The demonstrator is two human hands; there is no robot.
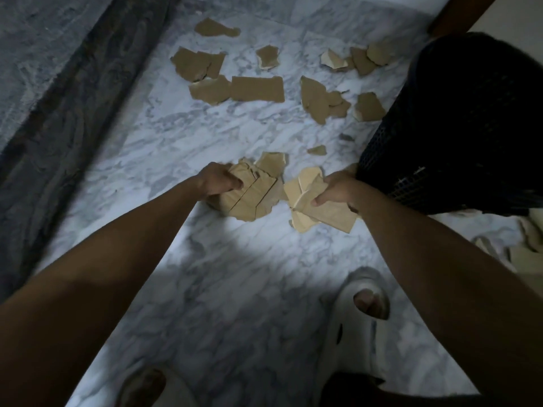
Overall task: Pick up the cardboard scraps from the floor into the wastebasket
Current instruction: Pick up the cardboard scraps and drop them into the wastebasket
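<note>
My left hand grips a bundle of several tan cardboard scraps just above the marble floor. My right hand holds a second bundle of paler cardboard scraps, close to the black mesh wastebasket that stands at the right. Several more torn brown cardboard scraps lie farther away on the floor, among them a large rectangular cardboard piece and a small cardboard scrap near the basket's base.
A dark grey patterned rug runs along the left side. My foot in a white slipper is at the lower right. A few pale scraps lie at the right edge. A dark wooden edge is at the top right.
</note>
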